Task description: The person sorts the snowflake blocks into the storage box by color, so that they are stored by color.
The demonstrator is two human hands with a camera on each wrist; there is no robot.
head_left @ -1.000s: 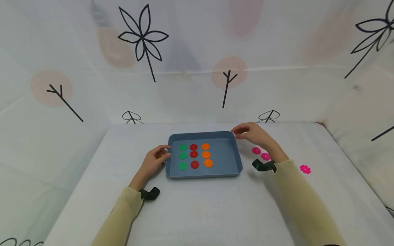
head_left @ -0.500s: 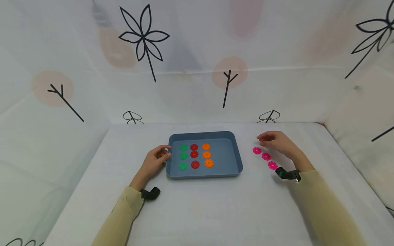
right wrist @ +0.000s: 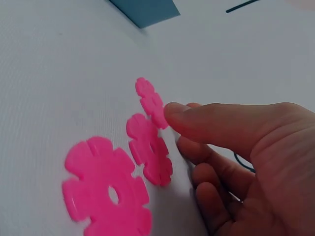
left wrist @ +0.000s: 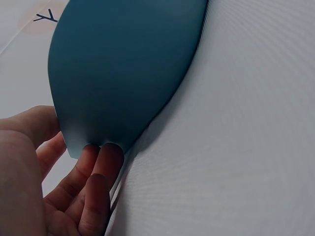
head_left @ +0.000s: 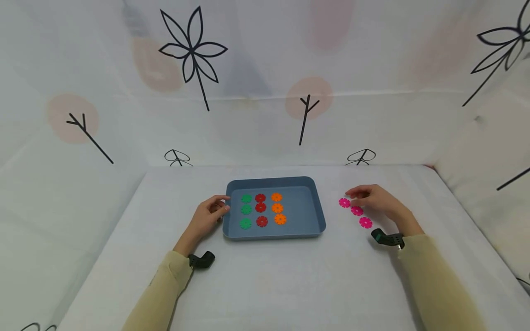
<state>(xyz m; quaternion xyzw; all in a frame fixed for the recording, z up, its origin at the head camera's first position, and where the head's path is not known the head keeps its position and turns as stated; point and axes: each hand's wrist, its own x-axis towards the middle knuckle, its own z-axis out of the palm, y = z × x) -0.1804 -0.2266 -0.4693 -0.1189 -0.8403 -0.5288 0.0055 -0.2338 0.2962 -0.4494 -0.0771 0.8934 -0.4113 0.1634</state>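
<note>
My left hand holds the left end of a blue-grey tray; in the left wrist view its fingertips press the outer wall of the tray. Flat notched flower-shaped discs lie in the tray in three columns: green, red and orange. Right of the tray, my right hand hovers over a slanting row of pink flower discs. Its thumb and forefinger are apart, close to the farthest disc; whether they touch it is hard to tell.
White cloth covers the table, and printed fabric walls rise at the back and sides. Each wrist wears a black strapped camera, one of them near the closest pink disc. The tray's right part shows bare bottom.
My right hand has left the tray's far right corner, moved right and come down over the pink discs. A pink disc farther right is now hidden behind the arm. The left hand stays put.
</note>
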